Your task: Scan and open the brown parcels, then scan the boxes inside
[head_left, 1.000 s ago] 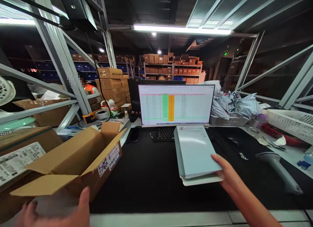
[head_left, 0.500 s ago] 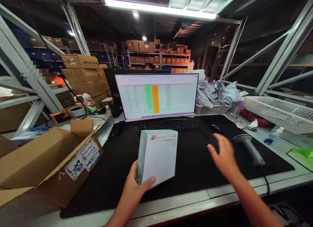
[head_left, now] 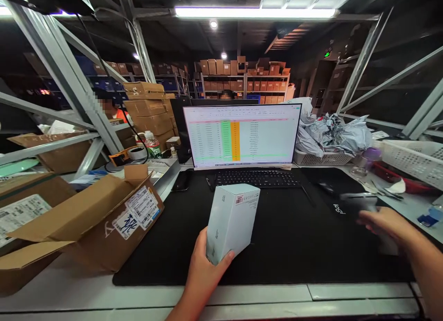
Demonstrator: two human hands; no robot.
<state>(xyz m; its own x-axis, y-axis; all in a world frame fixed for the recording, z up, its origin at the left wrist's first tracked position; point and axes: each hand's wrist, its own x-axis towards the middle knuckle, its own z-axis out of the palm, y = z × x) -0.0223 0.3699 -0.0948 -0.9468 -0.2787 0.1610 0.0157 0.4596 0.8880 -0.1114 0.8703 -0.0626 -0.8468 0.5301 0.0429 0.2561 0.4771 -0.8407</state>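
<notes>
My left hand [head_left: 209, 261] grips a pale white-blue box [head_left: 238, 224] by its lower end, thumb on the front face. The box is tilted above the black desk mat [head_left: 297, 247], and a barcode label shows near its top edge. At the right, my right hand [head_left: 387, 224] is closed round the handle of a grey barcode scanner [head_left: 356, 199]. Both scanner and fingertips are smeared by motion. An open cardboard carton [head_left: 114, 238] with shipping labels stands to the left of the box.
A monitor [head_left: 266, 141] showing a spreadsheet stands behind a black keyboard [head_left: 256, 178]. A phone [head_left: 182, 181] lies left of the keyboard. Grey plastic parcels [head_left: 335, 132] fill a basket at the back right. A white perforated basket [head_left: 411, 157] and small bottle [head_left: 429, 217] are farther right.
My right hand has moved right and taken hold of the scanner, which was lying on the mat. In my left hand the box has turned, showing more of its left side. The view has swung left.
</notes>
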